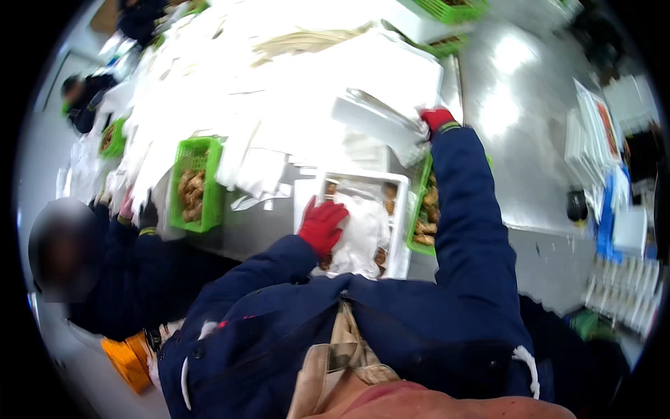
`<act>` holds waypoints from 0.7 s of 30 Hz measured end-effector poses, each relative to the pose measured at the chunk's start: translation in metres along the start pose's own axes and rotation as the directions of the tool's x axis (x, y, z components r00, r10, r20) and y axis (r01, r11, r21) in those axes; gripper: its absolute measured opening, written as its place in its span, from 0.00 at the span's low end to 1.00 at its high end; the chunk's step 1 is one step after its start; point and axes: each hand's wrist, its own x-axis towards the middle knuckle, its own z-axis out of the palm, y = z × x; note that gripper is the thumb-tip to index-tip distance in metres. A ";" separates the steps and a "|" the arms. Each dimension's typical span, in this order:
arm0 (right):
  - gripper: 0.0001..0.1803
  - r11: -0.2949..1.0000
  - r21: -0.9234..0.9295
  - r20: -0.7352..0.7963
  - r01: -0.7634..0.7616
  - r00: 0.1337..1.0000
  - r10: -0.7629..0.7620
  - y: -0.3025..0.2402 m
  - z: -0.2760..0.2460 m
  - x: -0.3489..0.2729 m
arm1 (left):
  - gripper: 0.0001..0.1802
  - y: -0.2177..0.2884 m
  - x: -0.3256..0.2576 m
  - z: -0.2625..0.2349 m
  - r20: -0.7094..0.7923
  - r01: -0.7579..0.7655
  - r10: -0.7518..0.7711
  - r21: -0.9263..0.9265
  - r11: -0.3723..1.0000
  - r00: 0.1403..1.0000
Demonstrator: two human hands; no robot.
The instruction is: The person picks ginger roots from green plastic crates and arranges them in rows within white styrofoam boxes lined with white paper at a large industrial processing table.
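My left hand [322,223], in a red glove, presses flat on a white sheet [363,234] lying over brown pieces in a white foam box [399,230] right in front of me. My right hand [437,119], also red-gloved, is stretched forward and grips the edge of a white foam lid [380,120] held above the table. Both my sleeves are dark blue.
A green basket [420,230] of brown pieces stands right of the box; another green basket [197,183] is at the left. A person in dark blue [125,258] works at my left. White sheets and boxes [293,77] cover the table. An orange crate [125,363] sits low left.
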 end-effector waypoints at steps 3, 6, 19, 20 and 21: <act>0.14 0.398 -0.799 0.229 0.451 0.840 -0.493 -0.009 -0.081 0.042 | 0.28 0.005 0.012 0.000 -0.045 -0.036 0.038 0.046 0.998 0.998; 0.19 0.698 -0.714 -0.094 -0.051 0.995 -0.024 -0.049 -0.127 0.061 | 0.28 0.015 0.017 -0.006 0.011 -0.014 0.013 0.086 0.996 1.000; 0.16 0.586 -0.795 -0.365 -0.160 0.896 -0.251 0.053 -0.281 0.080 | 0.27 0.023 0.019 -0.010 0.055 0.010 -0.021 0.181 0.983 0.998; 0.17 0.582 -0.787 -0.402 -0.206 0.886 -0.231 0.076 -0.308 0.075 | 0.27 0.024 0.025 -0.006 0.040 -0.014 0.007 0.171 0.985 0.999; 0.17 0.573 -0.786 -0.364 -0.230 0.922 -0.129 0.095 -0.278 0.072 | 0.27 0.021 0.010 -0.017 0.076 0.020 -0.037 0.214 0.977 0.996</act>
